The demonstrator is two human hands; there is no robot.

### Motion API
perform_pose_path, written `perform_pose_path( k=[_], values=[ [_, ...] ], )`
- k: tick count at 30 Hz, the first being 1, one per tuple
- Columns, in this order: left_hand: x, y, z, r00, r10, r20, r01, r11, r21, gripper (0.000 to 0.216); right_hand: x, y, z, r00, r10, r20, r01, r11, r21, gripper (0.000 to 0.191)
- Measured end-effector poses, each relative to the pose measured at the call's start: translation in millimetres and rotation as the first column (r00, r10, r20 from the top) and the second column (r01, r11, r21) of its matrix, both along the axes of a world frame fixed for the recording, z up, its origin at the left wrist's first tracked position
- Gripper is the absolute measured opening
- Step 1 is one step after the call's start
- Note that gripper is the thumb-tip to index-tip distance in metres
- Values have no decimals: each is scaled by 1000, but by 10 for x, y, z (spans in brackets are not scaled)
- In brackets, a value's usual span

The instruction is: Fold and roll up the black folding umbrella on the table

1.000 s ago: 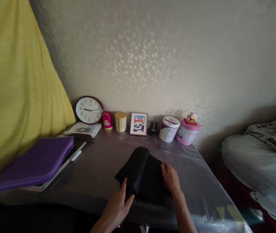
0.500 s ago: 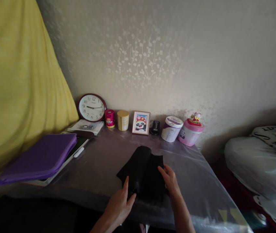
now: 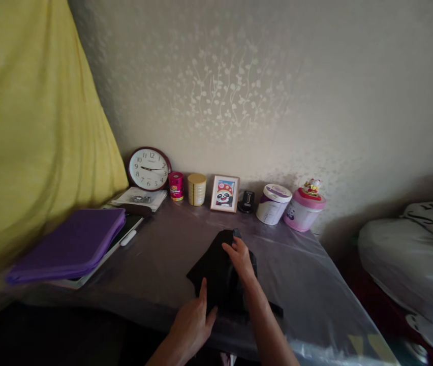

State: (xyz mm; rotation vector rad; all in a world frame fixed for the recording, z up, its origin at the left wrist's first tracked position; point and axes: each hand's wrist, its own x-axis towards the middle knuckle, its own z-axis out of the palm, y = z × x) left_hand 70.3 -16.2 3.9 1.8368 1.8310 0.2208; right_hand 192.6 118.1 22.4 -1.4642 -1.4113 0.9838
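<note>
A black folded cloth (image 3: 216,269) lies on the table (image 3: 163,254), which is covered with clear plastic. My left hand (image 3: 193,323) rests flat on the cloth's near left edge, fingers stretched out. My right hand (image 3: 239,256) reaches across the cloth to its far end, fingers curled down onto the fabric. Whether the right fingers pinch the cloth or only press on it is not clear.
A purple folder (image 3: 71,244) lies at the left on a white board. Along the wall stand a clock (image 3: 148,169), a red tin (image 3: 176,185), a gold tin (image 3: 196,189), a panda picture frame (image 3: 224,193), a white tub (image 3: 272,203) and a pink jar (image 3: 303,211). Yellow curtain at left; white bags at right.
My right hand has moved from the cloth's right edge up and left to its far end. My left hand has stayed on the near edge.
</note>
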Motion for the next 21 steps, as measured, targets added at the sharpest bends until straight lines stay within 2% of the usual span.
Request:
perform_pose_path(
  k=[4, 8, 14, 18, 21],
  values=[
    [2, 5, 7, 1000, -11, 0, 11, 1000, 12, 63, -111, 39, -64, 950, -5, 313, -5, 999, 33, 52],
    [-9, -30, 5, 1000, -7, -18, 7, 1000, 12, 63, -137, 32, -31, 883, 48, 467, -56, 998, 4, 50],
    [-23, -147, 66, 999, 8, 50, -12, 997, 79, 70, -167, 11, 43, 848, 91, 522, -93, 995, -23, 51],
    [21, -131, 125, 996, -58, -67, 62, 996, 70, 72, -193, -23, 78, 853, 142, 503, -152, 988, -22, 50],
    [54, -74, 118, 985, -95, -141, 103, 994, 49, 74, -192, -52, 88, 858, 230, 460, -253, 967, -12, 39]
  ],
)
